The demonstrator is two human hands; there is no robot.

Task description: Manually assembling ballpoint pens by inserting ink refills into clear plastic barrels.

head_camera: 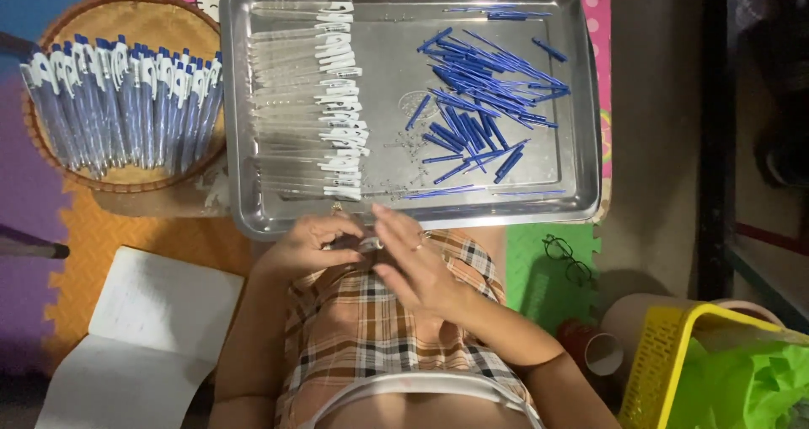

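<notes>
A small clear pen part is being pinched between the left hand and the right hand, just below the near rim of the steel tray; the fingers of both hands are being closed on it, seemingly so that it can be fitted together close to the body. Inside the tray, clear pen barrels with white clips are being kept in a neat row at its left half, probably for easy picking, while blue refills are being left in a loose heap at its right half. Left of the tray, finished blue-and-white pens are being gathered in a round woven basket. Below the tray's left corner an open notebook is being left lying; below its right corner, spectacles and a yellow basket are being kept.
</notes>
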